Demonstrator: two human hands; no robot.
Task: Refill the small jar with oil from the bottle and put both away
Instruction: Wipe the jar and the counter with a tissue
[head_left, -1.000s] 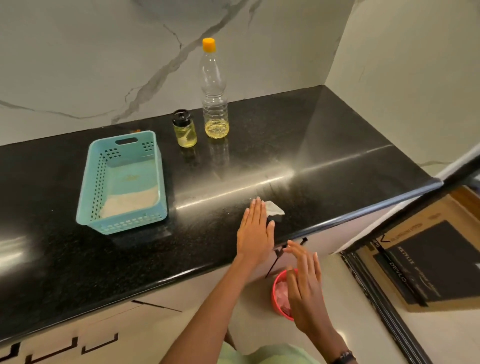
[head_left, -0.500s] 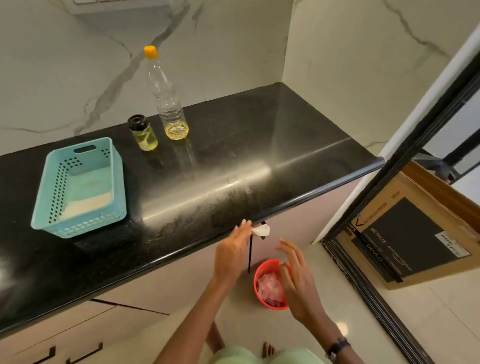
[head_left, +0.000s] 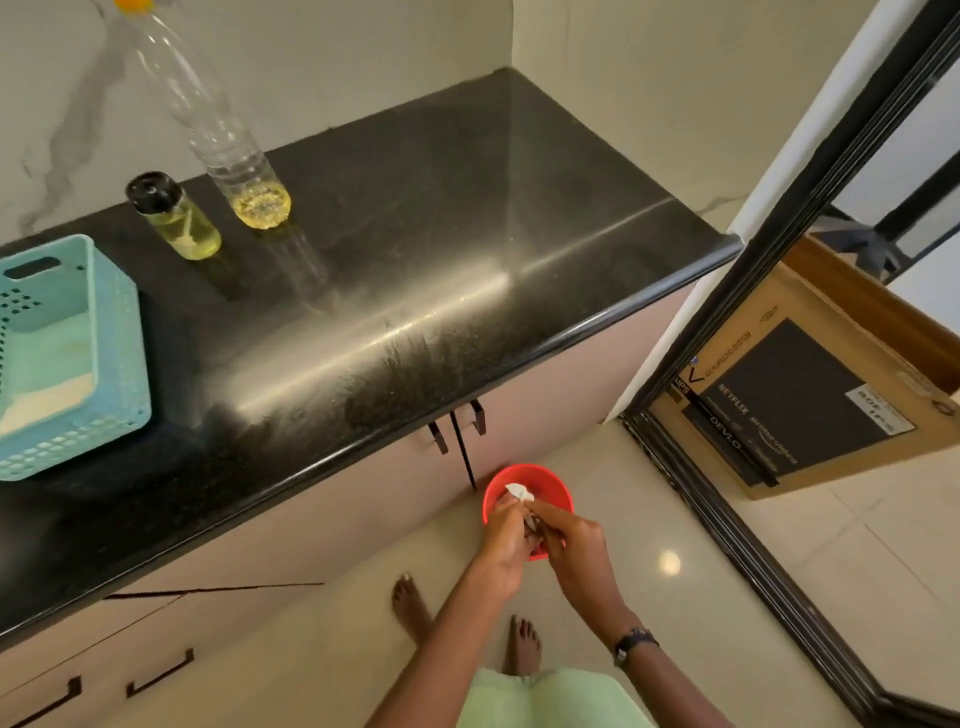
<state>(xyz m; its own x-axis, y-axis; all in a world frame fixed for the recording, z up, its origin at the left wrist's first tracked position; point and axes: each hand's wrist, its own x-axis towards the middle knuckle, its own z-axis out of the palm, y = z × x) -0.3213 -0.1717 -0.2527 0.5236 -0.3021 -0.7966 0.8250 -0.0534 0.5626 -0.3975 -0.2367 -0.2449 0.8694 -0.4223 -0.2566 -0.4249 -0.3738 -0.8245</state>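
A small glass jar (head_left: 179, 221) with a black lid and yellow oil stands at the back of the black counter (head_left: 415, 249). Right beside it stands a tall clear bottle (head_left: 223, 140) with an orange cap and a little oil at the bottom. Both hands are low over a red bin (head_left: 550, 488) on the floor. My left hand (head_left: 506, 538) pinches a crumpled white tissue (head_left: 518, 492) above the bin. My right hand (head_left: 574, 540) meets the left one, its fingers touching the same tissue.
A light-blue perforated basket (head_left: 78, 353) sits at the counter's left. Cabinet doors with black handles (head_left: 457, 431) run under the counter. A dark door frame (head_left: 737, 291) and a flat cardboard box (head_left: 795, 395) stand at the right. My bare feet (head_left: 467, 623) are on the tiled floor.
My left hand lifted the tissue off the counter edge and carried it down over the red bin. My right hand closed in on it. The view tilted down and right.
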